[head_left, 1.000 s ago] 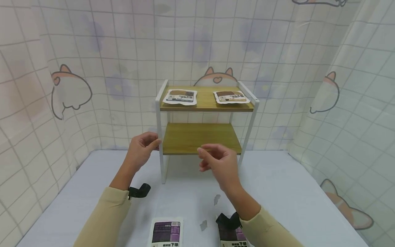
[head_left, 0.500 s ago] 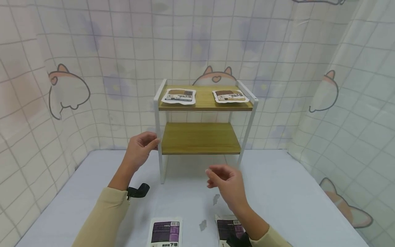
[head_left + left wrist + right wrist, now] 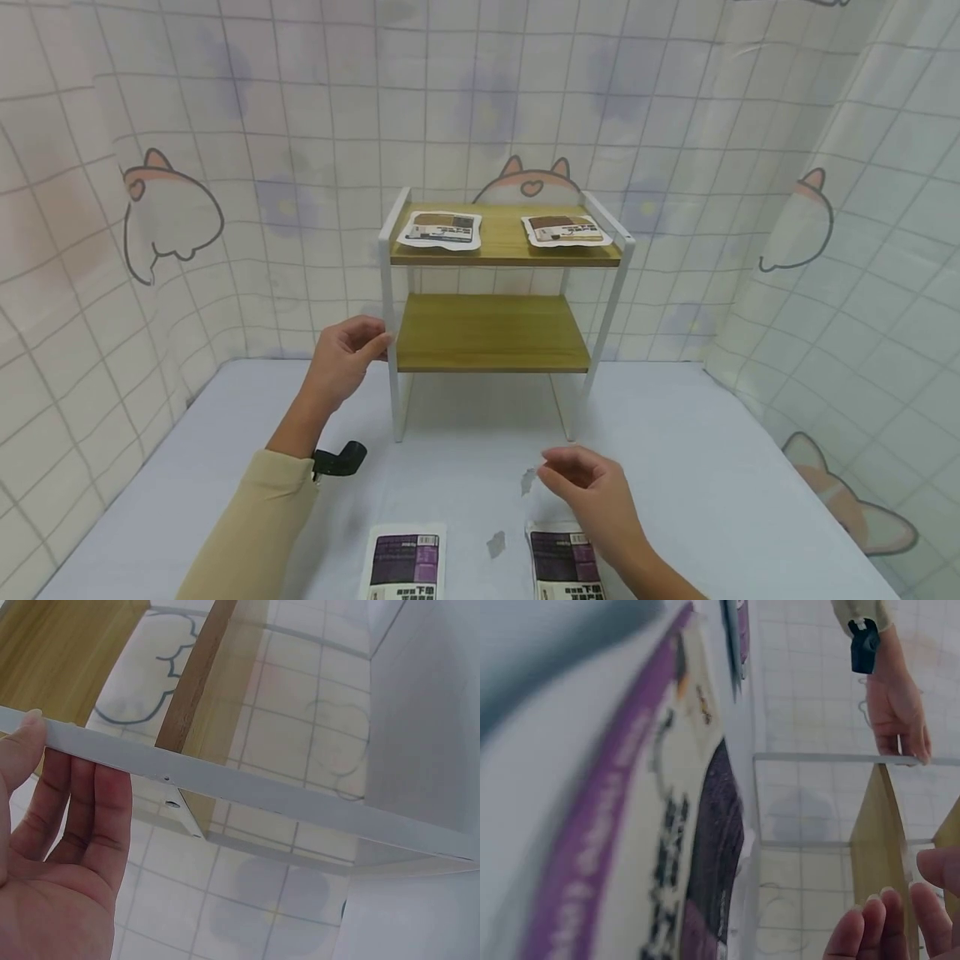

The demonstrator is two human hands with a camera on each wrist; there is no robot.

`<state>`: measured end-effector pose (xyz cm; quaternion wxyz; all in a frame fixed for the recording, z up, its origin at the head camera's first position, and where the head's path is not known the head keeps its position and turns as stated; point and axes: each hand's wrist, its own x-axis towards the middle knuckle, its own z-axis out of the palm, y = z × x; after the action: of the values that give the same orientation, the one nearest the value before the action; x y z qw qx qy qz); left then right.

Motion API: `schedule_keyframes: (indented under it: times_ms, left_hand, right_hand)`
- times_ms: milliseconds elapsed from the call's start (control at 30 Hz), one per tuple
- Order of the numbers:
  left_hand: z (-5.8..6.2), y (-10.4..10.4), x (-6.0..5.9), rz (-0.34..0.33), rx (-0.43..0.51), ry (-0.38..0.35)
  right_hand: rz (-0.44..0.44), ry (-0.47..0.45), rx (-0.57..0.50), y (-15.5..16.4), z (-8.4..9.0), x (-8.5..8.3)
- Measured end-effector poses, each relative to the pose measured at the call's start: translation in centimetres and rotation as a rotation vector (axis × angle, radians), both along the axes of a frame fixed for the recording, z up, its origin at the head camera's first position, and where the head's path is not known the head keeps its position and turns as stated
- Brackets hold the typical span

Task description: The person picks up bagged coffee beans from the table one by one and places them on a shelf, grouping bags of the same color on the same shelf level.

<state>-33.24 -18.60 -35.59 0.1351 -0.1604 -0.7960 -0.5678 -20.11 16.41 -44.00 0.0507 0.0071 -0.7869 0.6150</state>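
Note:
A small two-tier shelf (image 3: 491, 333) with wooden boards and white metal legs stands on the table. My left hand (image 3: 345, 358) pinches its left front leg, near the lower board's height. In the left wrist view, the thumb lies on one side of the white leg (image 3: 240, 791) and the fingers on the other. My right hand (image 3: 600, 496) hovers in front of the shelf with loosely curled fingers and holds nothing. Nearest to it is a purple and white packet (image 3: 562, 560) on the table. A similar purple packet (image 3: 405, 562) lies to its left.
Two brown and white packets lie on the top board, one on the left (image 3: 441, 230) and one on the right (image 3: 566, 232). Grey patches (image 3: 497, 544) mark the white tablecloth (image 3: 675, 467). Grid-patterned curtains (image 3: 315, 108) enclose the back and sides.
My right hand has drawn back from the lower board, moving down and right to near the right purple packet. My left hand has stayed on the shelf leg.

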Motion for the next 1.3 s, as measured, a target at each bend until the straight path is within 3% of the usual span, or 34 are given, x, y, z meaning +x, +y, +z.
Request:
schedule_keyframes:
  times_ms: [433, 833, 1033, 1300]
  left_hand:
    - [0.3, 0.1, 0.2, -0.004, -0.004, 0.009]
    - [-0.1, 0.1, -0.2, -0.004, -0.004, 0.001]
    - [-0.3, 0.0, -0.3, -0.004, -0.006, 0.002]
    - [0.1, 0.0, 0.1, 0.002, -0.014, 0.005]
  right_hand:
    - [0.048, -0.091, 0.071, 1.7, -1.0, 1.7]
    - [0.091, -0.139, 0.237, 3.3, -1.9, 3.1]
    - [0.067, -0.217, 0.295, 3.6, -2.0, 3.9]
    - [0.062, -0.236, 0.378, 4.0, -2.0, 4.7]
